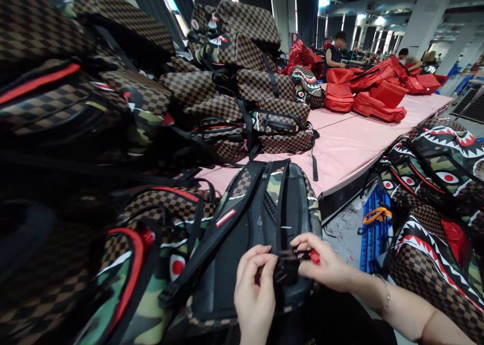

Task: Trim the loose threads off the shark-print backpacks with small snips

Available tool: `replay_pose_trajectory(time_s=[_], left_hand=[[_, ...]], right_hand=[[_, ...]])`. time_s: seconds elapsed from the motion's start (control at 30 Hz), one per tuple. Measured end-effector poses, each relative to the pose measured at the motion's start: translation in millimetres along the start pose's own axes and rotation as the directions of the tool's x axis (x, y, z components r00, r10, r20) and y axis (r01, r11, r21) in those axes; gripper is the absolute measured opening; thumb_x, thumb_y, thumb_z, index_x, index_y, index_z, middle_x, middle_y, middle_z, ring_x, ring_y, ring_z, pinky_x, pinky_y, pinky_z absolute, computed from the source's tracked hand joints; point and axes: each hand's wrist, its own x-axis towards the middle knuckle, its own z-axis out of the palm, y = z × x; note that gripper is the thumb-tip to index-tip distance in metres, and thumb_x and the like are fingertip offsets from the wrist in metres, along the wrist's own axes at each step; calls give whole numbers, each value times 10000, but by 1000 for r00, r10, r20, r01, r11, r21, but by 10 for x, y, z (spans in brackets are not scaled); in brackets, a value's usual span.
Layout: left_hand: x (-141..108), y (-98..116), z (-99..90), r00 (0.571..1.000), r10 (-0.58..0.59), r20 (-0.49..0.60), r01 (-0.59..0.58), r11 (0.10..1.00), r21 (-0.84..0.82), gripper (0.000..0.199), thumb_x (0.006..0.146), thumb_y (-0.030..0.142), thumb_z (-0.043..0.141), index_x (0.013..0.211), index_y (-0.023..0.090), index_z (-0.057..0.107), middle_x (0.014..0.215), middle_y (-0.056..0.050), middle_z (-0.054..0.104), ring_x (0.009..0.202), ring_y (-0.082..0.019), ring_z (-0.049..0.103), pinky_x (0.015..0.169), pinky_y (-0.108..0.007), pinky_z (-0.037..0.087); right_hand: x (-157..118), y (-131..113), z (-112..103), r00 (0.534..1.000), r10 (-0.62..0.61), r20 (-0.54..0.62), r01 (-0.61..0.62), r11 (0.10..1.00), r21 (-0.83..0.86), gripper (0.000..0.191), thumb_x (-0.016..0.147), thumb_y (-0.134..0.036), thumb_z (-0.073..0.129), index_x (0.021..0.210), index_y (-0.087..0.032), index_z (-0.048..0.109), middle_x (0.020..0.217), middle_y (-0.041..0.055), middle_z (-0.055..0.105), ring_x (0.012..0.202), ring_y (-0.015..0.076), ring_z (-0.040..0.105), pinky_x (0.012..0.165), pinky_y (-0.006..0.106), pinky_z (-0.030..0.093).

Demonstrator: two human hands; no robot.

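A backpack (260, 224) lies with its black padded back and shoulder straps facing up, its edges in brown check and camouflage. Over its lower part, my left hand (257, 284) is closed in a pinch beside the right shoulder strap (283, 209). What sits between those fingertips is too small to make out. My right hand (321, 262) is closed around small red-handled snips (314, 256), their dark blades blurred and directed toward the left hand. The strap's lower end is partly hidden by my hands.
Checked backpacks (264, 85) are piled at the left and back on the pink-topped table (351, 138). Red bags (378, 90) lie farther along, near two people. Shark-mouth backpacks (434, 244) and a blue crate (374, 229) stand at the right. Another backpack (151, 254) touches mine.
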Motion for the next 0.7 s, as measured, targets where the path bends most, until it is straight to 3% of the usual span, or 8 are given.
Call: replay_pose_trajectory(time_s=[0.1, 0.2, 0.33, 0.47, 0.53, 0.6, 0.7], left_hand=[[-37, -2, 43, 996, -78, -35, 75, 994, -81, 155, 786, 310, 536, 678, 205, 574, 902, -37, 572, 882, -173, 555, 827, -309, 446], [-52, -4, 59, 995, -87, -45, 82, 991, -110, 147, 780, 307, 551, 678, 204, 575, 899, -30, 570, 883, -166, 551, 827, -297, 440], [-41, 26, 67, 997, -68, -43, 63, 991, -117, 137, 781, 293, 552, 678, 206, 578, 897, -26, 565, 880, -157, 548, 813, -281, 442], [-20, 68, 76, 999, -35, -26, 32, 994, -104, 138, 774, 287, 558, 669, 203, 586, 883, -30, 566, 871, -163, 547, 806, -289, 445], [-18, 76, 78, 999, -32, -20, 30, 994, -107, 136, 763, 287, 570, 661, 200, 591, 871, -32, 567, 863, -169, 546, 814, -303, 443], [-22, 80, 72, 997, -74, -33, 67, 982, -176, 141, 755, 295, 586, 655, 196, 588, 873, -31, 561, 866, -172, 548, 823, -312, 443], [-30, 102, 44, 970, -241, 26, 225, 860, -458, 194, 760, 344, 589, 644, 188, 574, 908, -35, 541, 934, -197, 554, 782, -309, 481]], right_hand=[[17, -193, -229, 972, -223, -74, 176, 899, -402, 138, 853, -238, 490, 968, -186, 546, 846, 25, 566, 776, 140, 509, 708, 263, 393], [64, -321, -367, 918, -394, 45, 331, 698, -635, 122, 877, -245, 463, 917, -169, 551, 787, 36, 574, 733, 154, 498, 684, 274, 379], [143, -449, -392, 888, -375, 267, 435, 495, -752, 150, 888, -269, 443, 902, -164, 548, 809, 55, 575, 737, 168, 481, 664, 275, 370], [210, -547, -358, 881, -295, 370, 463, 371, -805, 154, 881, -276, 441, 853, -170, 549, 775, 46, 556, 698, 164, 457, 614, 270, 343], [227, -565, -358, 886, -270, 376, 455, 357, -816, 152, 873, -265, 450, 797, -175, 545, 736, 35, 545, 675, 157, 449, 590, 265, 328], [234, -552, -375, 887, -283, 365, 456, 405, -793, 143, 864, -255, 464, 775, -177, 544, 715, 28, 543, 668, 151, 455, 594, 260, 330], [243, -470, -404, 922, -325, 212, 380, 651, -658, 102, 852, -256, 498, 811, -177, 548, 742, 17, 566, 698, 136, 493, 657, 253, 365]])
